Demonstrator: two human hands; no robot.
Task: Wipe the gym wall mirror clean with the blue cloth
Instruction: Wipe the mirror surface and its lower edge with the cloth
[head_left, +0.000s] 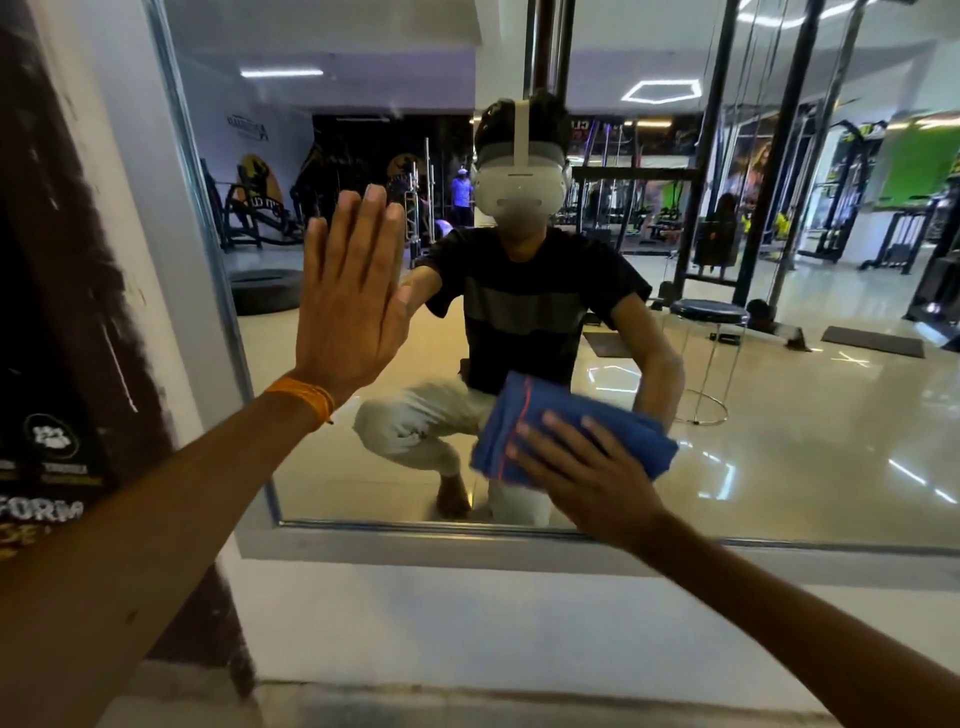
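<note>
The wall mirror (779, 415) fills most of the head view, set in a metal frame (415, 527). My left hand (348, 296) lies flat against the glass at upper left, fingers straight and together; an orange thread circles the wrist. A folded blue cloth (524, 415) with a red stripe is pressed to the lower part of the glass under my right hand (582, 467), whose fingers are spread straight over it. The glass reflects a crouching person in a dark shirt and a white headset.
A white ledge (467, 613) runs below the mirror's bottom edge. A dark poster (62, 312) covers the wall left of the frame. The reflection shows gym machines, a round stool and a glossy tiled floor behind me.
</note>
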